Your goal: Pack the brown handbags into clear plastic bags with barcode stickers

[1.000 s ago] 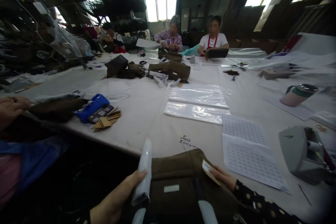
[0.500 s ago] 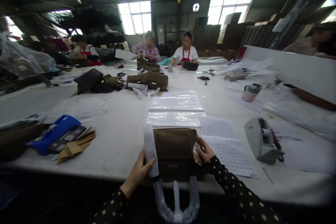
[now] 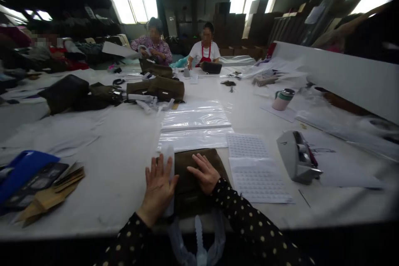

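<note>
A brown bag (image 3: 190, 187) lies flat on the white table (image 3: 124, 174) at its near edge. My left hand (image 3: 158, 187) rests open, fingers spread, on the bag's left side, over a white plastic-wrapped strap (image 3: 170, 158). My right hand (image 3: 204, 172) lies open and flat on the bag's middle. Both sleeves are black with pale dots. More wrapped strap (image 3: 199, 245) hangs off the table edge below the bag.
Clear plastic bags (image 3: 195, 122) lie just beyond the bag, sticker sheets (image 3: 255, 170) to its right, then a grey tape dispenser (image 3: 296, 156) and a cup (image 3: 282, 99). A blue tool and card tags (image 3: 37, 183) sit at left. More brown bags (image 3: 162, 87) and seated people are farther back.
My hands let go of the bag's sides and now lie flat on top of it. The small tag my right hand held is out of sight. The view has shifted.
</note>
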`<state>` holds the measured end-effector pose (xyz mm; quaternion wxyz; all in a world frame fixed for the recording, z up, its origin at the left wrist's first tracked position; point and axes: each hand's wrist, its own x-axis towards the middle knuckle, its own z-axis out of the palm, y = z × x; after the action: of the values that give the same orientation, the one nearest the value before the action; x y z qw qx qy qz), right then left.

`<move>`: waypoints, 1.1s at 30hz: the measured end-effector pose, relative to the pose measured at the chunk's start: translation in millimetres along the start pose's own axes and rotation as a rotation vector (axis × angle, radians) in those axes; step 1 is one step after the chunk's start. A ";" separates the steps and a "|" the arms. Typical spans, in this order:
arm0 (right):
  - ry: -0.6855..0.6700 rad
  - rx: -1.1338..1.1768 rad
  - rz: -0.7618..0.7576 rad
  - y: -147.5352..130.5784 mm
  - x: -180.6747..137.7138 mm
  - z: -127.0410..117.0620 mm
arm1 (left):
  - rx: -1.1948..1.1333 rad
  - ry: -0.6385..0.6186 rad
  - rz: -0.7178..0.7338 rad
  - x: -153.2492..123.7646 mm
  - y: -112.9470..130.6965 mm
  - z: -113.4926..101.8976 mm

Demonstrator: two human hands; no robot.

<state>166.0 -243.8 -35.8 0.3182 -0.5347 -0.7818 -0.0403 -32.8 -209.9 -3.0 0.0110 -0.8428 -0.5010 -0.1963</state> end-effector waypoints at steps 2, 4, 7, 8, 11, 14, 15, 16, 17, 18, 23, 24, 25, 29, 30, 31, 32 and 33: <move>-0.114 -0.080 0.025 0.4 10.4 3.1 | 0.077 -0.042 0.058 4.3 2.2 -5.0; -0.197 -0.141 0.106 1.3 18.9 8.3 | 0.096 -0.110 0.151 9.4 5.3 -6.0; -0.296 -0.186 0.160 3.3 22.7 17.9 | 0.056 -0.217 0.213 15.7 8.3 3.5; -0.317 -0.196 0.163 4.3 21.4 21.2 | 0.045 -0.237 0.208 16.7 8.5 8.8; -0.341 -0.229 0.175 8.1 14.2 30.7 | 0.017 -0.271 0.194 16.9 6.6 23.6; -0.333 -0.256 0.177 11.0 8.8 36.4 | -0.050 -0.280 0.194 16.0 1.7 29.0; -0.327 -0.264 0.179 11.3 8.1 36.9 | -0.084 -0.274 0.186 15.9 0.0 28.2; -0.320 -0.271 0.186 11.1 7.7 36.7 | -0.124 -0.255 0.158 15.8 -1.3 26.3; -0.311 -0.278 0.196 10.5 7.6 35.8 | -0.168 -0.221 0.113 15.7 -1.9 23.8; -0.302 -0.285 0.211 9.7 7.8 34.3 | -0.213 -0.180 0.062 15.8 -1.7 20.9; -0.282 -0.310 0.312 8.0 9.8 25.6 | -0.252 -0.152 0.072 19.7 6.0 17.7; -0.276 -0.318 0.340 8.7 10.3 25.0 | -0.198 -0.167 0.066 20.9 7.2 20.9; -0.271 -0.325 0.364 9.7 10.7 25.0 | -0.139 -0.176 0.038 22.0 8.0 25.0; -0.269 -0.327 0.422 12.8 11.6 29.2 | -0.005 -0.185 -0.039 24.4 8.7 42.7; -0.272 -0.324 0.428 12.9 11.7 30.3 | -0.001 -0.186 -0.036 25.0 8.3 45.2; -0.274 -0.319 0.431 12.8 11.8 30.8 | -0.009 -0.192 -0.032 25.7 7.5 46.3; -0.275 -0.310 0.433 12.8 11.9 30.5 | -0.028 -0.208 -0.029 26.5 6.0 45.9; -0.272 -0.293 0.430 13.1 11.8 29.1 | -0.064 -0.237 -0.026 27.5 3.6 44.0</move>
<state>161.3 -216.9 -56.2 0.1308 -0.7289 -0.6719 -0.0125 -4.1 -179.1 -33.5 -0.0776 -0.8536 -0.5030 -0.1112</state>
